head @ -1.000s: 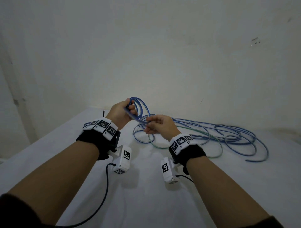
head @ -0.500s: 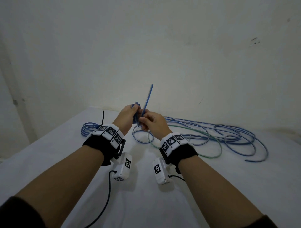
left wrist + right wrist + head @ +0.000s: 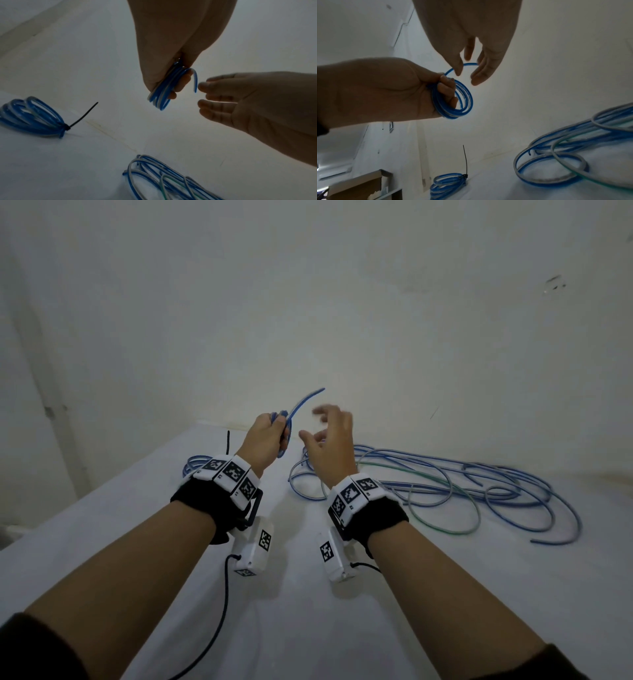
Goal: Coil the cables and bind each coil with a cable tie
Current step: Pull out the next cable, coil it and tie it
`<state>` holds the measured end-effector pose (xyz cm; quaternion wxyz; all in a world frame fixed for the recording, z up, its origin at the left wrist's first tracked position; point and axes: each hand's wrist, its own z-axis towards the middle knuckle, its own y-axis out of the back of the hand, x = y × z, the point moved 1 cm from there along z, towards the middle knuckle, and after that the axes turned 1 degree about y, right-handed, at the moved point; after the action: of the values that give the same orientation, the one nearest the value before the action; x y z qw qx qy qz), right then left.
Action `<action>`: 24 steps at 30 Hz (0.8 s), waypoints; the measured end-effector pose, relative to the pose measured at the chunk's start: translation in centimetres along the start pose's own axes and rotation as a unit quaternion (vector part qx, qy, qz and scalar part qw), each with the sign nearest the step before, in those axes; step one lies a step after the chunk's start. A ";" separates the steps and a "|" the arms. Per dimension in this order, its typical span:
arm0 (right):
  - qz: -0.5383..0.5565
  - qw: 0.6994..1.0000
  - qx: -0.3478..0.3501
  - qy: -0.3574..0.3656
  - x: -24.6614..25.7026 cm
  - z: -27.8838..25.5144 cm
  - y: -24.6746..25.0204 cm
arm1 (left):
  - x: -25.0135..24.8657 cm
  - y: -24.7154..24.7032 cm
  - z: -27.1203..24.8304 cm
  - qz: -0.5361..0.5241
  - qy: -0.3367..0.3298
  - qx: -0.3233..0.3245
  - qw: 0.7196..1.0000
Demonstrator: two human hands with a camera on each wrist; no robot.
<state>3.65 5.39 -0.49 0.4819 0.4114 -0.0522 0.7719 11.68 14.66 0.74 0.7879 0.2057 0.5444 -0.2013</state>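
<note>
My left hand [image 3: 270, 436] grips a small coil of blue cable [image 3: 453, 100] held up above the table; its fingers pass through the loops [image 3: 161, 92]. The cable's free end [image 3: 308, 400] sticks up and to the right of the coil. My right hand [image 3: 329, 436] hovers just right of it with fingers spread and slightly bent, holding nothing; its fingertips [image 3: 204, 86] are close to the cable end [image 3: 195, 83]. A finished blue coil [image 3: 32, 116] bound with a black cable tie [image 3: 82, 116] lies on the table at the far left [image 3: 198, 463].
A loose tangle of blue and green cables [image 3: 445, 484] spreads over the white table [image 3: 445, 594] to the right. The wall stands close behind. A cardboard box [image 3: 356, 185] sits beyond the table's left side. A black wire [image 3: 219, 621] hangs from my left wrist camera.
My right hand has let go of the cable end and opened, drifting slightly right. The left hand has lifted the coil higher, and the free end now curves to the right.
</note>
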 end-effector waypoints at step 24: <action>-0.060 0.988 0.133 0.045 -0.3 1.6 -2.0 | -0.3 2.1 -0.8 -0.024 0.019 -0.001 1.000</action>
<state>6.20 5.48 -0.28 0.4699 0.4391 0.0973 0.7596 12.12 16.83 0.98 0.7727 0.1957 0.5639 -0.2158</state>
